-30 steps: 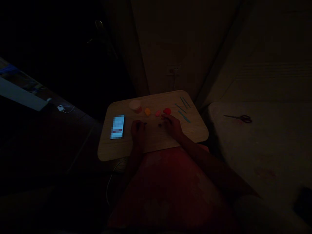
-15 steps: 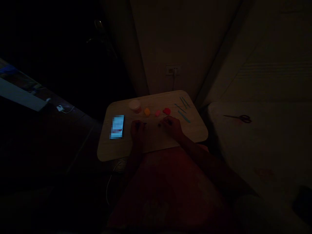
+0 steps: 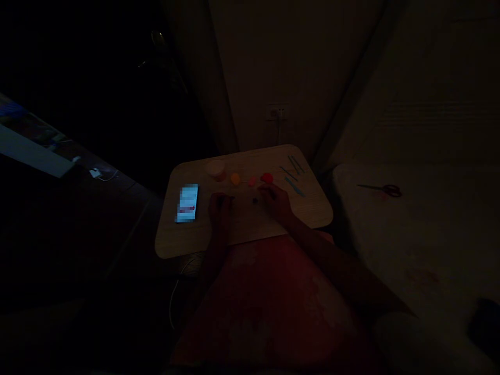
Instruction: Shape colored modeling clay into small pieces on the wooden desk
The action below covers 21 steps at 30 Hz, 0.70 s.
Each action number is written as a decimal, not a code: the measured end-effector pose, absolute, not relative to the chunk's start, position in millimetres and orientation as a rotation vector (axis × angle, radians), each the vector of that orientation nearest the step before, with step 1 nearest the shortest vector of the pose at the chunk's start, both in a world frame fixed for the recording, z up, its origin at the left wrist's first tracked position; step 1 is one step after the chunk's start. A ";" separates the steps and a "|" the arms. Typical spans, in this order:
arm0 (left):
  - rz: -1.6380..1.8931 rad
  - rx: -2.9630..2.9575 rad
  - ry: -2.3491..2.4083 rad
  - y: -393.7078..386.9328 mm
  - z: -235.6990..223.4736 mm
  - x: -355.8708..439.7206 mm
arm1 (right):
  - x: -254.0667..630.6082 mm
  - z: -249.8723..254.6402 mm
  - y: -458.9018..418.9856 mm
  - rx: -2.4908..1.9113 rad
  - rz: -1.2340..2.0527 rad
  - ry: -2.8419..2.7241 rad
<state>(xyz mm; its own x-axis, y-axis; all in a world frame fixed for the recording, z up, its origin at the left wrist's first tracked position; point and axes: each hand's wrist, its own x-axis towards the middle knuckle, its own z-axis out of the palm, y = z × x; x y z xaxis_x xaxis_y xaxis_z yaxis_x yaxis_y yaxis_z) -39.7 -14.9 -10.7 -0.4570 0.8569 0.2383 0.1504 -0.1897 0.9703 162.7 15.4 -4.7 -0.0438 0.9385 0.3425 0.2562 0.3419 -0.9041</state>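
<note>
In dim light, my left hand rests on the small wooden table, its fingers curled round a small dark bit at the fingertips that I cannot make out. My right hand is over the table with its fingers reaching forward and apart, close to a pink lump of what looks like modelling clay. A small dark ball lies between the hands. Beyond them sit an orange clay lump and a red clay lump.
A lidded tub stands at the table's back left, with a lit phone nearer me. Several thin blue-green tools, one a flat modelling knife, lie at the right. Scissors rest on a pale surface. A wall socket holds a plug.
My right hand has shifted slightly forward and left, its fingertips now nearer the pink lump and off the dark ball. My left hand has hardly moved.
</note>
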 end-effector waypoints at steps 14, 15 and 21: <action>1.668 1.106 1.504 -24.2 0.5 -30.1 | 164.0 -18.3 14.2 -1.063 0.793 -1.520; 1.668 1.102 1.508 -23.9 -0.2 -30.3 | 164.2 -17.9 13.8 -1.060 0.785 -1.527; 1.667 1.120 1.492 -23.8 -3.8 -31.2 | 164.3 -14.4 11.4 -1.068 0.728 -1.561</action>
<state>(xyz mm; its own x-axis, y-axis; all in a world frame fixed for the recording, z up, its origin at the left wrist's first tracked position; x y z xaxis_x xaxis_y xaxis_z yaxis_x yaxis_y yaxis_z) -31.2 -23.8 -3.8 -0.4411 0.8790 0.1813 0.0830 -0.1612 0.9834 164.3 11.4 -14.4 -0.0403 0.9074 0.4184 0.2621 0.4137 -0.8719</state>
